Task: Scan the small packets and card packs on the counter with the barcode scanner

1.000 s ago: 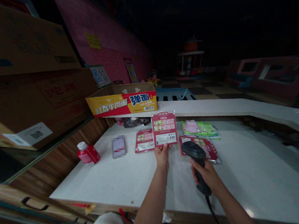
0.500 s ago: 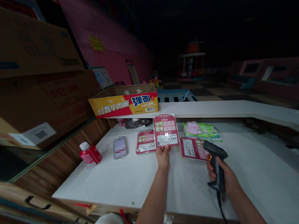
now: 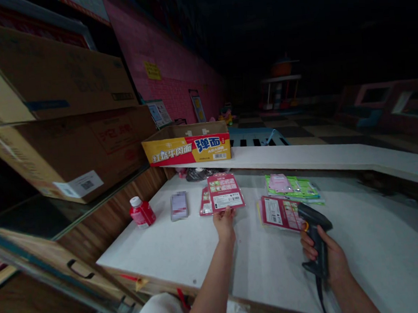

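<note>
the yellow-red carton reads "红烧牛肉面" and "弹面".

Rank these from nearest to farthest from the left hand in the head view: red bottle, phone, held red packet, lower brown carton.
1. Held red packet: in the left hand
2. Phone: left of the hand
3. Red bottle: left of the phone
4. Lower brown carton: far left

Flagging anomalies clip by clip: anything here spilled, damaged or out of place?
No spill shows and the held packet looks intact; only a whitish scrap at the front edge of the table looks stray, like litter.
</note>
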The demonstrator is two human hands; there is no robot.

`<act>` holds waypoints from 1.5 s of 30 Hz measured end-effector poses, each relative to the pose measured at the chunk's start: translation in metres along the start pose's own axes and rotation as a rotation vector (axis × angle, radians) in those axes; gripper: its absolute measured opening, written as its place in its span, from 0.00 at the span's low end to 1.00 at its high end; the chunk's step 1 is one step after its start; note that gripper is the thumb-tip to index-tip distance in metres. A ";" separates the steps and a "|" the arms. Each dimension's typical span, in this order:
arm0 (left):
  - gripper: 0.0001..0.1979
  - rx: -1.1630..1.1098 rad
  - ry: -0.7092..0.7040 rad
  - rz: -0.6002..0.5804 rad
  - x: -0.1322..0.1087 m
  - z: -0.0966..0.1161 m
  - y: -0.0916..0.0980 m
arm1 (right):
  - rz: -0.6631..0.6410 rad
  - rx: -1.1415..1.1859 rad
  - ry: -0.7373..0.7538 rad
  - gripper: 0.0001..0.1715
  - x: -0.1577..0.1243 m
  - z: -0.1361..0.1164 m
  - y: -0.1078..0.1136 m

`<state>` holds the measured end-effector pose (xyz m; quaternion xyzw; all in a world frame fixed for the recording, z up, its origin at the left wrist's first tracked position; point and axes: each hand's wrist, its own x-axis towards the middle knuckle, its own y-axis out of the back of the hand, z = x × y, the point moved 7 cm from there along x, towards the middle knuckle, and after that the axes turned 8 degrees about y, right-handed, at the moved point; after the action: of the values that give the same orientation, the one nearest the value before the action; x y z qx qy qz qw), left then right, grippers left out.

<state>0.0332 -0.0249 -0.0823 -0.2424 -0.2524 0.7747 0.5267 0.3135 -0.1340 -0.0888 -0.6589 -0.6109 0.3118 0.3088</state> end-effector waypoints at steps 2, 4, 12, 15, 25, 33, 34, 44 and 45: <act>0.20 -0.008 0.012 0.056 0.009 0.012 0.011 | 0.005 0.002 -0.003 0.16 0.000 0.000 0.000; 0.16 0.007 0.049 0.120 0.016 0.021 0.021 | 0.014 0.000 -0.010 0.16 -0.001 0.001 0.000; 0.10 0.239 0.143 0.203 0.016 0.034 0.042 | 0.027 0.012 0.000 0.15 -0.004 -0.003 -0.001; 0.14 0.423 0.214 0.178 0.012 0.038 0.048 | 0.039 0.012 0.000 0.15 -0.005 -0.003 -0.002; 0.08 1.629 -0.430 -0.016 -0.005 0.076 0.001 | 0.047 0.002 -0.004 0.15 -0.007 -0.003 -0.004; 0.16 1.711 -0.391 -0.297 0.018 0.049 -0.001 | 0.050 -0.017 0.018 0.16 -0.006 -0.005 -0.004; 0.15 1.709 -0.402 -0.289 0.019 0.049 0.002 | 0.049 -0.017 0.017 0.16 -0.006 -0.005 -0.005; 0.13 1.664 -0.580 -0.273 0.016 0.051 0.008 | 0.044 -0.024 0.033 0.15 -0.006 -0.007 -0.004; 0.14 1.646 -0.596 -0.284 0.015 0.052 0.007 | 0.045 -0.025 0.035 0.15 -0.006 -0.007 -0.003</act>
<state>-0.0099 -0.0203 -0.0491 0.4587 0.2306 0.6688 0.5377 0.3167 -0.1404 -0.0814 -0.6815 -0.5943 0.2996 0.3042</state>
